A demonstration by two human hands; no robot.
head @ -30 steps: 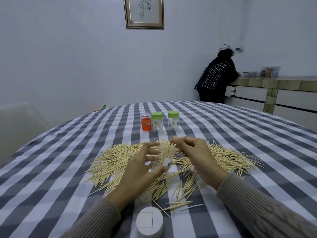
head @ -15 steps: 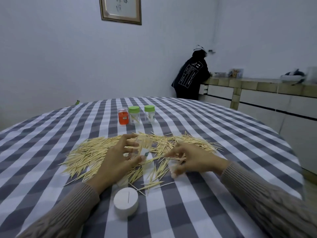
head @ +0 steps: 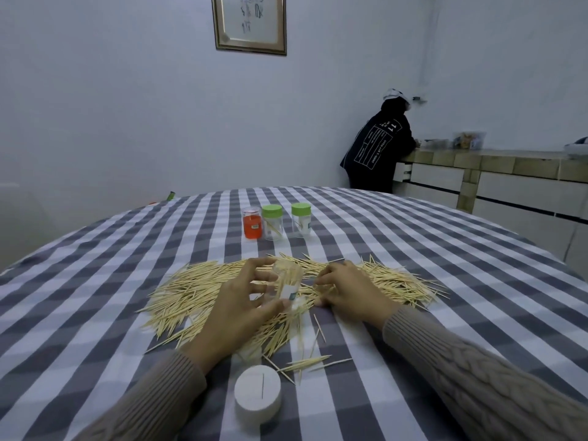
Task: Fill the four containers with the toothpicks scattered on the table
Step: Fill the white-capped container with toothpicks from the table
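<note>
A wide heap of toothpicks [head: 197,291] lies on the checked tablecloth [head: 95,329]. Above the heap my left hand [head: 238,310] grips a small clear container [head: 288,281], tilted, with toothpicks inside. To its right my right hand [head: 346,289] lies low on the pile, fingers curled down among the toothpicks; whether it pinches any is hidden. Farther back stand an orange container [head: 252,223] and two clear containers with green lids [head: 272,222] [head: 301,219]. A white round lid [head: 258,395] lies near the front edge with one toothpick on top.
A person in a dark jacket [head: 378,148] stands at the tiled counter [head: 496,163] at the back right. A framed picture [head: 249,23] hangs on the wall. A few stray toothpicks [head: 308,362] lie between the heap and the white lid.
My right hand has come down from the container's mouth onto the toothpick heap. My left hand keeps holding the container. The camera view has shifted.
</note>
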